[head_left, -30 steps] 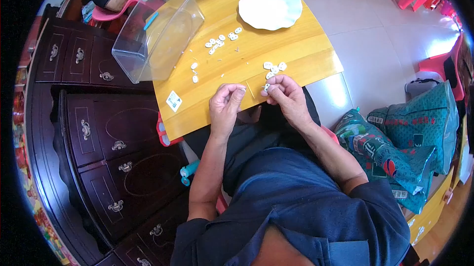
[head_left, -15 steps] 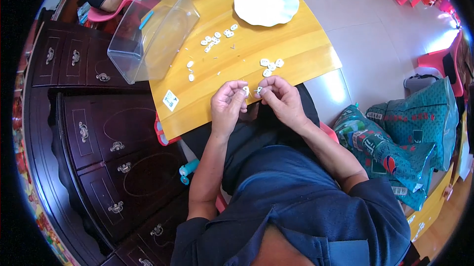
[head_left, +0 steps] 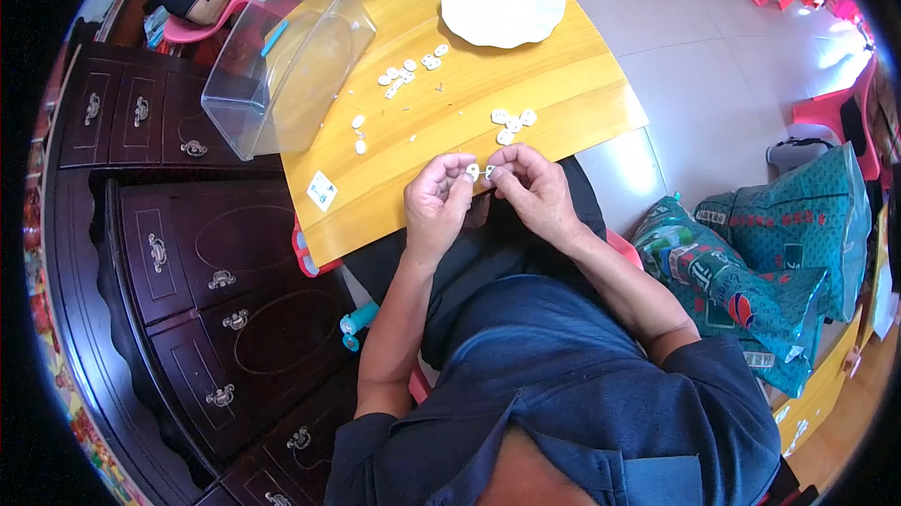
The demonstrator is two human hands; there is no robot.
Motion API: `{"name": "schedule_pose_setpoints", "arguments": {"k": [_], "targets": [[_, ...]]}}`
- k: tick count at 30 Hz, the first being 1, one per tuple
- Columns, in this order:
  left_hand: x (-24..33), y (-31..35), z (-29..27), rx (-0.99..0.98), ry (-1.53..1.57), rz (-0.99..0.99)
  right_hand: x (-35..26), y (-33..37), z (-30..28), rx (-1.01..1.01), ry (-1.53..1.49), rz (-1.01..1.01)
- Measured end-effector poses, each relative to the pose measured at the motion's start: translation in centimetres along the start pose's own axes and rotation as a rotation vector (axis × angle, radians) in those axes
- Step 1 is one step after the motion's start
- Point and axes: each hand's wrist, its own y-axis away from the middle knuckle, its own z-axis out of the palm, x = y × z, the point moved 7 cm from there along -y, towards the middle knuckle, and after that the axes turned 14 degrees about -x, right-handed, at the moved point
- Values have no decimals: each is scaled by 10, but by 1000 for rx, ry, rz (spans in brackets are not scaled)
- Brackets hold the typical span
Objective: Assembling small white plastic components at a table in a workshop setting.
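White pieces [head_left: 473,171] are pinched at the edge of the surface [head_left: 572,84], 1 by the left hand [head_left: 438,199], 1 by the right hand [head_left: 536,190]; the gap has been narrowed and apparently bridged by a pin [head_left: 482,172].

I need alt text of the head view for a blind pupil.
A person's left hand and right hand each pinch a small white piece, close together at the near edge of a wooden table. Beyond lie similar pieces, a scalloped plate and a clear plastic bin.
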Motion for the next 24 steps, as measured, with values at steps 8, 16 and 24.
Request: {"name": "schedule_pose_setpoints", "arguments": {"k": [8,16,24], "targets": [[4,0,3,15,-38,8,3,0,-1,2,25,-7],[0,-2,4,3,-87,52,1,0,1,-3,1,20],[6,-5,5,2,-215,125,11,0,3,-16,-185,32]]}}
